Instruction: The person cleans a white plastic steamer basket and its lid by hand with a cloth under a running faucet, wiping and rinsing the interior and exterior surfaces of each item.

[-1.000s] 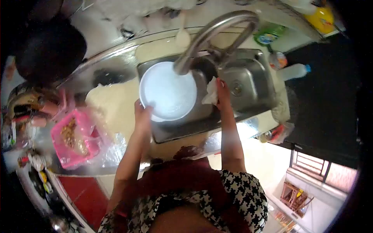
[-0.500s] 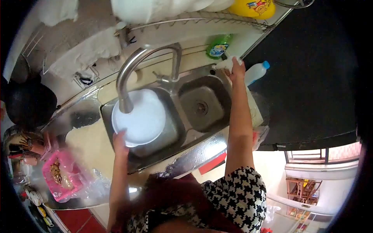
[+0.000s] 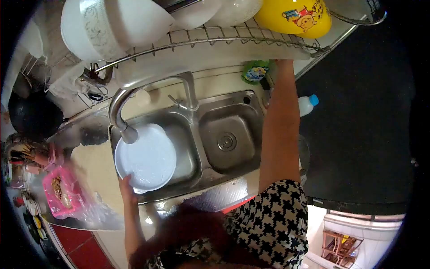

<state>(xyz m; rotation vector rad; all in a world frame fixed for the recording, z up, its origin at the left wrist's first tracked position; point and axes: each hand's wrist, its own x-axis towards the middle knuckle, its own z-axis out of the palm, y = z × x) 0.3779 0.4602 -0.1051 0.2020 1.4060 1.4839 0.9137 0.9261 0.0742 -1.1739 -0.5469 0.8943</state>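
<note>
A round white plastic basin (image 3: 150,154) sits in the left bowl of the steel sink (image 3: 188,172), under the curved faucet (image 3: 120,107). My left hand (image 3: 128,190) is closed on the basin's near left rim, thumb over the edge. My right arm reaches past the right bowl to the far side. Only the wrist end of my right hand (image 3: 285,67) shows; its fingers are hidden behind the tray under the dish rack. Nearest to it stands a green detergent bottle (image 3: 255,73), its top also covered by the tray.
Overhead, a wire dish rack (image 3: 215,35) bears white bowls (image 3: 107,29) and a yellow bowl (image 3: 293,18). A blue-capped bottle (image 3: 307,105) stands right of my arm. At left are a black wok (image 3: 33,112) and a pink basket (image 3: 60,190) with food and plastic wrapping.
My right hand, earlier holding something white beside the detergent bottle, has moved farther up behind the rack's tray. My left hand remains on the basin. The view has shifted, showing more of the rack.
</note>
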